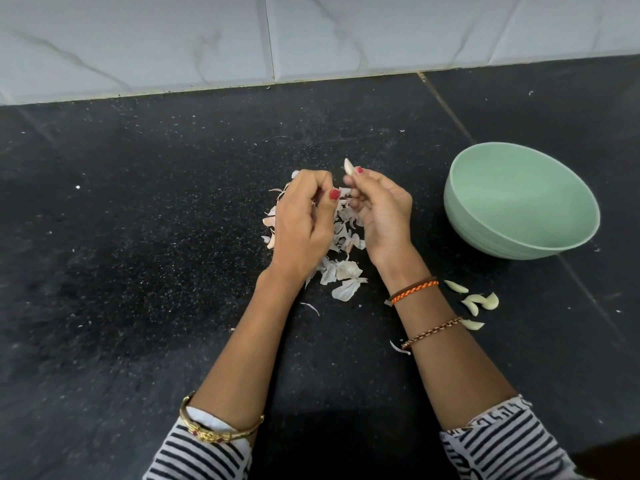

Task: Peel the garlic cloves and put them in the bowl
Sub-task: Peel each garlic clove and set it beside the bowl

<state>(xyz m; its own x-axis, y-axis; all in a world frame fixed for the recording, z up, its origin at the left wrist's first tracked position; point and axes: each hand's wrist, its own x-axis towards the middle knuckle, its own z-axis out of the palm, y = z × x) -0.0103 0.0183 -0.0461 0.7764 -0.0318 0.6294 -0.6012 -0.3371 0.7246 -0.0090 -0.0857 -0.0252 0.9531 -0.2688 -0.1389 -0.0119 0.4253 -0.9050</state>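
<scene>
Nearest to us, our striped sleeves [194,455] frame the bottom edge, a gold bangle [214,433] on the left forearm. Farther up the right forearm sit a brown beaded bracelet [433,332] and an orange braided band [414,289]. Just right of that forearm, four peeled cloves [476,301] lie loose on the black counter [138,237], near the bowl but outside it. Between our wrists spreads a heap of papery skins [344,278], with a few pinkish unpeeled cloves [269,221] at its left edge, partly hidden under our left hand [301,223]. That hand hovers over the heap with fingers curled in; we cannot tell whether it holds a scrap of skin. Our right hand [379,209] pinches a pale garlic clove [348,166] between thumb and fingertips, its tip pointing up and away. To the right, well apart from the hands, stands the mint-green bowl [491,237], its visible inside bare. Beyond, the counter meets a white marbled tile wall [311,36].
</scene>
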